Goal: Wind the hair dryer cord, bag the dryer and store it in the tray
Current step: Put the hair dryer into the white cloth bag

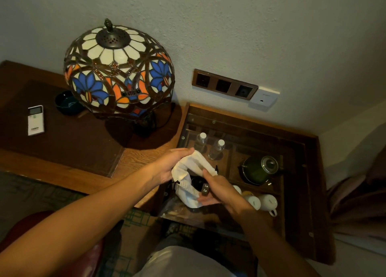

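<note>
A white cloth drawstring bag (193,166) hangs between my two hands above the left part of the dark wooden tray (300,193). My left hand (167,166) grips the bag's far side and top. My right hand (217,190) holds the bag's lower edge, with the black plug (205,189) of the hair dryer cord sticking out at its fingers. A dark part of the dryer (196,181) shows in the bag's mouth; the rest is hidden inside the cloth.
The tray holds two water bottles (208,145), a green kettle (260,169) and white cups (261,201). A stained-glass lamp (119,72), a remote (36,120) and a dark ashtray (67,103) stand on the desk to the left. Wall sockets (224,86) sit above the tray.
</note>
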